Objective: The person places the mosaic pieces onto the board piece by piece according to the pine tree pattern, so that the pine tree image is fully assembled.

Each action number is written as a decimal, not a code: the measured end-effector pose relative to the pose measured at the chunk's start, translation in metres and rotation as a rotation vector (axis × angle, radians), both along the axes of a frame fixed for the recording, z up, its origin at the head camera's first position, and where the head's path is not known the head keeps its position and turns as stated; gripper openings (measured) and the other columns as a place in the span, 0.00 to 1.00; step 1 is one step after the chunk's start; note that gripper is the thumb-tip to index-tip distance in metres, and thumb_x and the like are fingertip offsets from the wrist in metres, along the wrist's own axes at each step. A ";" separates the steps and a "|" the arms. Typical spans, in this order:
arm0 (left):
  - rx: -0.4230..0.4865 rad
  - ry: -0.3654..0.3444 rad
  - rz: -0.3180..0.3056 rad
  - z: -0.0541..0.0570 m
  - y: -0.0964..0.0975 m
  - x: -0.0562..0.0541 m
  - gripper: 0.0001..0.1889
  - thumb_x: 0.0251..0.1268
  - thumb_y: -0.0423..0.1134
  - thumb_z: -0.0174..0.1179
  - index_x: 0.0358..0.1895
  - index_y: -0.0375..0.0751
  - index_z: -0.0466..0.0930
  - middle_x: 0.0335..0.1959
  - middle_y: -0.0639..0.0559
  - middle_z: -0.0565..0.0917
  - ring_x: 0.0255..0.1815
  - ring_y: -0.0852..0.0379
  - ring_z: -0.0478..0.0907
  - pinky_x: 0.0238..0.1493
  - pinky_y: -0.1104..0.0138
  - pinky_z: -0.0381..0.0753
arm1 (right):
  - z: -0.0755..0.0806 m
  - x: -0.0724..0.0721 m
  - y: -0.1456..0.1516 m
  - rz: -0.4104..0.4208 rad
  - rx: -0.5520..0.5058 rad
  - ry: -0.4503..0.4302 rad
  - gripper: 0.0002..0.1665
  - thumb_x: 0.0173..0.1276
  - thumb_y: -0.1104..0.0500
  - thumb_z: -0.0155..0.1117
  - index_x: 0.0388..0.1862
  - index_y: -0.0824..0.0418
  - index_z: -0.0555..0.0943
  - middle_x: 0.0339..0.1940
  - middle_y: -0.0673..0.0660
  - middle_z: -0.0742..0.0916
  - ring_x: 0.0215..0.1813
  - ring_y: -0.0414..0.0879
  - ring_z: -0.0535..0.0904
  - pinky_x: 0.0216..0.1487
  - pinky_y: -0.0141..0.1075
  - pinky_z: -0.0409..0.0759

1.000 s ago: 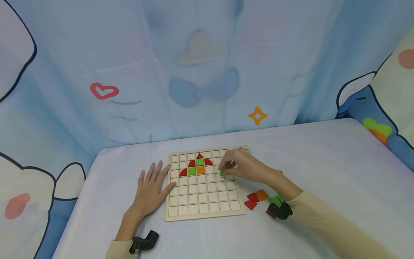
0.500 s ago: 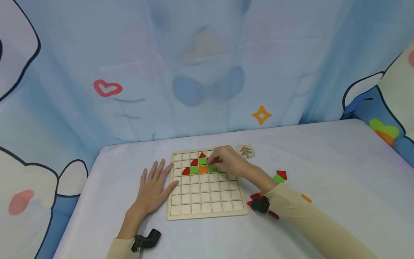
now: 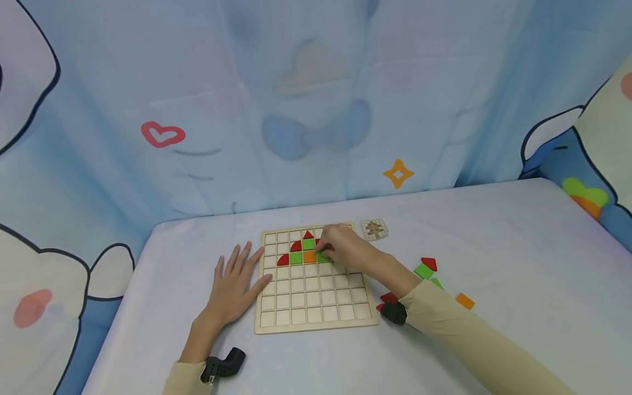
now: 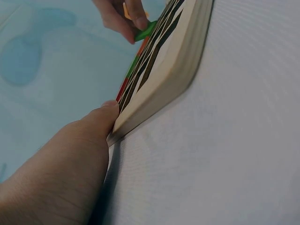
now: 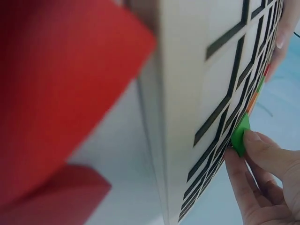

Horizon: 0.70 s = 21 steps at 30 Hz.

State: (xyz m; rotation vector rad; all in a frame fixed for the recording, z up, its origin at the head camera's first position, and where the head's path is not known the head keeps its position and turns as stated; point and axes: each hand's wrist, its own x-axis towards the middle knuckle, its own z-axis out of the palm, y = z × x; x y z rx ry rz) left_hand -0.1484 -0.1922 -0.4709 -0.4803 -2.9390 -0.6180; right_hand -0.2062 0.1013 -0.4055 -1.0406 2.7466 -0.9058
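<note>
A wooden grid board lies on the table, with red, green and orange tiles set in its upper cells. My right hand pinches a green square tile between thumb and fingers, at the cell just right of the orange tile. In the right wrist view this tile stands tilted against the grid. My left hand lies flat with fingers spread, its thumb and index fingertips at the board's left edge. The left wrist view shows the left thumb on the board's corner edge.
A small pattern card lies beyond the board's upper right corner. Loose tiles lie right of the board: a red one, a green one, an orange one, and others partly under the right forearm. A printed curtain hangs behind the table.
My right hand has carried the green tile leftward across the board to the cell beside the orange tile, and has hardly moved since half a second ago. The left hand keeps its place.
</note>
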 end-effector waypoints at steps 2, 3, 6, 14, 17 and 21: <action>0.000 0.002 -0.001 0.001 0.000 0.000 0.38 0.76 0.58 0.55 0.82 0.45 0.62 0.84 0.38 0.56 0.86 0.35 0.45 0.79 0.34 0.38 | 0.001 0.001 -0.001 0.004 0.020 0.019 0.08 0.65 0.74 0.73 0.42 0.70 0.91 0.39 0.58 0.87 0.44 0.51 0.86 0.43 0.31 0.86; 0.000 0.001 -0.001 0.001 0.000 0.000 0.38 0.76 0.58 0.55 0.82 0.45 0.62 0.84 0.38 0.56 0.86 0.35 0.45 0.79 0.34 0.38 | 0.002 0.002 -0.001 0.008 0.028 0.030 0.08 0.65 0.74 0.73 0.42 0.70 0.91 0.38 0.58 0.87 0.44 0.51 0.86 0.43 0.31 0.86; 0.001 -0.002 -0.002 0.002 0.001 -0.001 0.38 0.76 0.58 0.55 0.82 0.46 0.62 0.85 0.38 0.56 0.86 0.36 0.45 0.80 0.34 0.37 | 0.004 0.003 -0.002 0.018 0.056 0.058 0.08 0.64 0.74 0.73 0.43 0.71 0.91 0.37 0.58 0.87 0.43 0.51 0.86 0.42 0.30 0.86; 0.007 -0.016 -0.006 0.003 0.003 -0.002 0.38 0.76 0.58 0.55 0.83 0.46 0.61 0.85 0.39 0.55 0.86 0.36 0.44 0.80 0.35 0.36 | 0.002 0.001 -0.001 0.019 0.065 0.071 0.07 0.65 0.76 0.71 0.40 0.71 0.91 0.38 0.61 0.90 0.44 0.53 0.88 0.44 0.31 0.87; 0.004 -0.017 -0.004 0.003 0.002 -0.002 0.38 0.76 0.58 0.55 0.83 0.46 0.61 0.85 0.39 0.55 0.86 0.36 0.44 0.80 0.35 0.36 | 0.000 0.001 0.001 0.008 0.037 0.053 0.08 0.65 0.76 0.72 0.41 0.71 0.91 0.38 0.60 0.89 0.44 0.53 0.87 0.44 0.33 0.87; 0.003 -0.014 -0.002 0.002 0.001 0.000 0.38 0.76 0.58 0.55 0.83 0.46 0.62 0.85 0.39 0.55 0.86 0.36 0.44 0.80 0.35 0.37 | -0.001 0.002 0.004 0.017 0.023 0.009 0.08 0.66 0.74 0.72 0.43 0.70 0.91 0.39 0.59 0.88 0.44 0.52 0.86 0.45 0.34 0.86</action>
